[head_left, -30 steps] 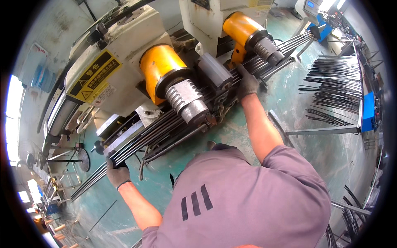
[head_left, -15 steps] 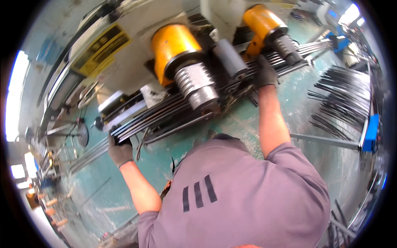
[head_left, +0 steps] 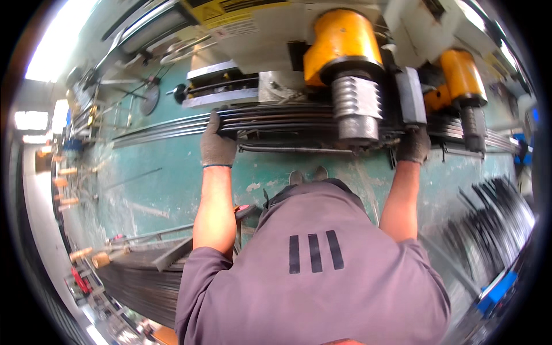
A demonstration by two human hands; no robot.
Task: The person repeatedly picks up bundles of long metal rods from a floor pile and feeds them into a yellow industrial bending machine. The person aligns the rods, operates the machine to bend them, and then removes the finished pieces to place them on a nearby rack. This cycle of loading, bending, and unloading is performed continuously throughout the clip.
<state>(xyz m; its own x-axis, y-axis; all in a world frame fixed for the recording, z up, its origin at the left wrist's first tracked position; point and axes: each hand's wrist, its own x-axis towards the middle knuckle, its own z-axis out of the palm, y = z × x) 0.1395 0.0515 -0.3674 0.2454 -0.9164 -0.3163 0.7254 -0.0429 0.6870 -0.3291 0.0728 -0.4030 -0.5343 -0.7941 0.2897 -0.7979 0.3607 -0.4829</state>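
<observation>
A bundle of long, dark metal bars runs sideways along the front of a machine. My left hand, in a dark grey glove, is closed around the bundle left of the nearer orange cylinder, thumb on top. Below that cylinder juts a ribbed metal sleeve, in front of the bars. My right hand, gloved too, is closed at the bars just beneath a grey block. Its fingertips are partly hidden there. A second orange cylinder stands right of this hand.
Behind the bars is the pale machine body with a yellow warning label. Many thin dark rods lie on a rack at right. More long bars are stacked at lower left. The floor is green.
The view has turned, so the machine and bars now look nearly level. My right hand has shifted leftward along the machine to below the grey block. My left hand still grips the bars.
</observation>
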